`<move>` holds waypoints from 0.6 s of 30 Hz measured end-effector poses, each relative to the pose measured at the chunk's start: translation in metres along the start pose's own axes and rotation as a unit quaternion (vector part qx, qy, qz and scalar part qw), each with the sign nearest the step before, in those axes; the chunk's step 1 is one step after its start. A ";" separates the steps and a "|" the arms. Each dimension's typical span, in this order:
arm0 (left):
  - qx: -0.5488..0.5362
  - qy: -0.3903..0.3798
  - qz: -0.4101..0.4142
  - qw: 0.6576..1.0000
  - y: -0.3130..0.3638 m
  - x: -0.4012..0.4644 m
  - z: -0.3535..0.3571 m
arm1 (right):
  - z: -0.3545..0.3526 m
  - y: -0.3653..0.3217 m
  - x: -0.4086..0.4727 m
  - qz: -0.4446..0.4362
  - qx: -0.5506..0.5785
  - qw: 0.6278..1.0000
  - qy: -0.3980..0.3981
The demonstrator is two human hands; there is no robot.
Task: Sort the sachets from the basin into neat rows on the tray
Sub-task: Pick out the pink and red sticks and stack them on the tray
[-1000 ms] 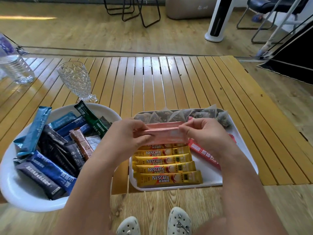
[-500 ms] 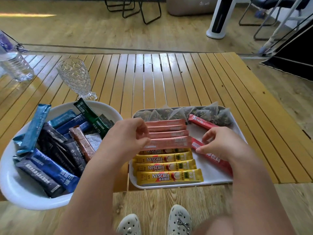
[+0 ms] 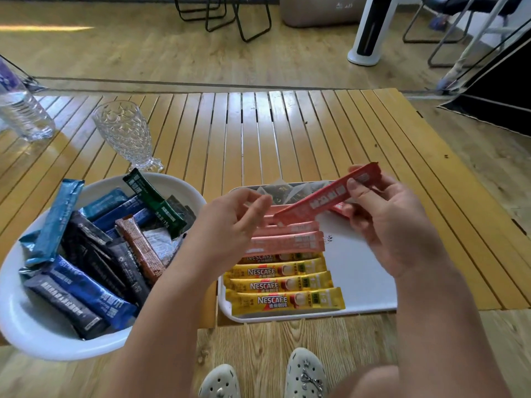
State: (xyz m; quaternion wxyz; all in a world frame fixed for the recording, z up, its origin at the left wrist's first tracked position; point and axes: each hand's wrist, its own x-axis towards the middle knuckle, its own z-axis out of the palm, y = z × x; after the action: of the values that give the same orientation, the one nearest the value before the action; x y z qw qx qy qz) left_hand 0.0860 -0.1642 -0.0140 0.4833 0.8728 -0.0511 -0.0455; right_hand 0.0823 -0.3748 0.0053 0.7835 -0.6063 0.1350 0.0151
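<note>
Red sachet [image 3: 327, 198], tilted, pinched by right hand [image 3: 390, 225] over tray [image 3: 365, 285].

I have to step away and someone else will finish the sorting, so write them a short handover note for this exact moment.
Right hand: grips a red sachet near its far end, lifted and slanting above the tray.
Left hand: holds nothing, fingers loosely curled near the sachet's lower end.
Done: on the tray's left side, a row of yellow Nescafe sachets nearest you, pink sachets behind them, tea bags along the far edge.
Left: lay the red sachet on the tray, where another red one lies under it. Then sort the blue, black, green and brown sachets remaining in the basin.
</note>
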 end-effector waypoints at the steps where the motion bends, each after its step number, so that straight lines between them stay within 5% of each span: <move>1: -0.069 -0.029 -0.025 0.997 0.004 0.000 0.001 | 0.004 0.000 -0.001 0.026 0.054 0.998 -0.026; 4: -0.204 -0.092 -0.104 0.969 0.012 -0.002 0.006 | 0.013 0.003 0.001 0.055 0.128 0.987 -0.083; 12: -0.282 0.041 -0.136 0.949 0.000 0.003 -0.002 | 0.017 0.022 0.019 0.066 -0.005 0.996 -0.054; 18: -0.395 0.082 -0.092 0.910 -0.003 0.004 -0.007 | 0.016 0.021 0.025 0.103 0.112 0.987 -0.055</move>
State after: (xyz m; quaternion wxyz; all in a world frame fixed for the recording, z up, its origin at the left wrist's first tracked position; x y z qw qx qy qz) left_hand 0.0907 -0.1573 -0.0129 0.7849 0.6119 0.0908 -0.0346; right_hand 0.1057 -0.3578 -0.0165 0.8471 -0.4957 0.1544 0.1132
